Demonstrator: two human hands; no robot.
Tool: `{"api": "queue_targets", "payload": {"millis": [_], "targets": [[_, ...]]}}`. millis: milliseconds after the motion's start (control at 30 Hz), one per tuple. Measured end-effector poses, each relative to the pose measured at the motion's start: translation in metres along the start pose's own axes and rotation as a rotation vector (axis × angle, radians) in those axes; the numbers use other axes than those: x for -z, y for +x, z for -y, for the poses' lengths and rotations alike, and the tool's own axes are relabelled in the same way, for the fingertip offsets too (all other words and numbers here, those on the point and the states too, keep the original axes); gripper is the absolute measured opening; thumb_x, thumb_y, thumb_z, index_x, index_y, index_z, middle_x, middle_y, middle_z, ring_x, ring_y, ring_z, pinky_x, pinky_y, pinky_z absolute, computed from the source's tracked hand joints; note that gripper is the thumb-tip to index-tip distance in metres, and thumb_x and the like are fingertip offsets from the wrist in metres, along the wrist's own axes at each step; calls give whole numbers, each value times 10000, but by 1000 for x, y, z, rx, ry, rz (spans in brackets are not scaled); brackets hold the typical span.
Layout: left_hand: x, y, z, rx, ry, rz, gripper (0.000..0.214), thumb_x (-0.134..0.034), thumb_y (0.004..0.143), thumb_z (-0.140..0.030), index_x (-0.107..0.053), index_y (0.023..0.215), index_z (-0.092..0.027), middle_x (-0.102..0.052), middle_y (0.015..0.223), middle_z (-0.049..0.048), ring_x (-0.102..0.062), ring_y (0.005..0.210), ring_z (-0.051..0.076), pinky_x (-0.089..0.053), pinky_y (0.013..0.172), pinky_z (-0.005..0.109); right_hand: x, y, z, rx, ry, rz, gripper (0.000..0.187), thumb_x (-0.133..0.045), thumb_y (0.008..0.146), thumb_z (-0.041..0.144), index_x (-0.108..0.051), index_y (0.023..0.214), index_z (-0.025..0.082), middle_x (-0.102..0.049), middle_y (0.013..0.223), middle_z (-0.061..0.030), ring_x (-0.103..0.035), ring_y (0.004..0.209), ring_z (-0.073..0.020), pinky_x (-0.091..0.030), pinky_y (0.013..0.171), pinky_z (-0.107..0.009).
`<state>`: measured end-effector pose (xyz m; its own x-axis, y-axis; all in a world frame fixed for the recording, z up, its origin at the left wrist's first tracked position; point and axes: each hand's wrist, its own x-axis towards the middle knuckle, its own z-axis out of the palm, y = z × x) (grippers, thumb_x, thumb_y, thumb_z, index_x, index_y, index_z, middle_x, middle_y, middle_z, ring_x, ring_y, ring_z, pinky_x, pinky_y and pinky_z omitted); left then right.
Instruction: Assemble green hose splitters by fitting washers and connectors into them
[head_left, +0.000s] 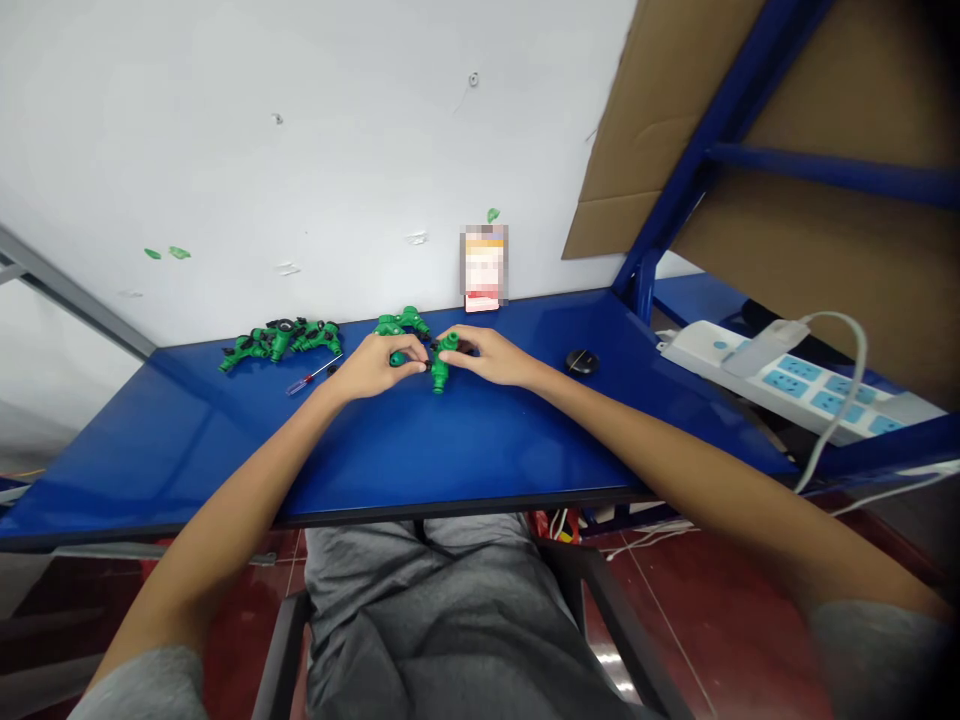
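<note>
Both my hands meet at the far middle of the blue table. My left hand is closed around one end of a green plastic hose fitting, its green tip showing between the fingers. My right hand pinches the other end of the same fitting, fingers curled over its top. Just behind my hands lies another green fitting.
A pile of green fittings lies at the back left, with a small red-handled screwdriver beside it. A black round part sits right of my hands. A small box leans on the wall. A white power strip rests on the blue shelf frame.
</note>
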<state>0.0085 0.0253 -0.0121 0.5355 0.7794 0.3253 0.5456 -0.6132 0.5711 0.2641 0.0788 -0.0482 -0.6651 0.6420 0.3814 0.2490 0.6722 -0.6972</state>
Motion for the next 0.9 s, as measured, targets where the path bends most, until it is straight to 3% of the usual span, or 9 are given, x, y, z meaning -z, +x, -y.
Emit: {"api": "queue_targets", "payload": {"millis": [133, 267, 467, 667, 900], "targets": [[-11, -1, -26, -32, 4, -166, 142, -703, 999, -341, -724, 1021, -202, -821, 1002, 39, -783, 934, 204, -600, 929, 331, -7, -1, 12, -32, 104, -162, 522, -425, 1088, 680, -634, 1220, 221, -725, 1151, -93, -657, 1085, -281, -530, 1011, -464], [-16, -3, -42, -84, 9, -292, 147, -683, 1029, -343, -717, 1054, -202, -807, 1039, 40, -778, 947, 192, -597, 922, 314, -13, -7, 32, -67, 118, -263, 550, -348, 1099, 735, -567, 1240, 251, -697, 1173, -88, -650, 1088, -270, -525, 1045, -477], [-19, -4, -40, -74, -111, -290, 199, -706, 1020, -397, -710, 1038, -198, -799, 1022, 51, -782, 925, 195, -621, 894, 317, -20, -14, 42, -86, 67, -331, 583, -301, 1085, 791, -531, 1240, 278, -702, 1058, -77, -670, 993, -280, -544, 955, -481], [-11, -5, -43, -81, -80, -281, 174, -711, 1007, -367, -712, 1022, -194, -793, 995, 44, -772, 882, 175, -608, 855, 292, -18, -15, 48, -67, 92, -323, 604, -302, 1078, 802, -513, 1305, 283, -706, 1061, -76, -664, 973, -270, -539, 917, -469], [-5, -7, -45, -184, 64, -388, 172, -704, 1038, -366, -755, 1053, -201, -822, 1023, 41, -731, 777, 135, -585, 773, 259, -18, -12, 50, -122, 307, -302, 643, -304, 1052, 841, -551, 1238, 277, -680, 1039, -73, -624, 867, -239, -573, 800, -426]]}}
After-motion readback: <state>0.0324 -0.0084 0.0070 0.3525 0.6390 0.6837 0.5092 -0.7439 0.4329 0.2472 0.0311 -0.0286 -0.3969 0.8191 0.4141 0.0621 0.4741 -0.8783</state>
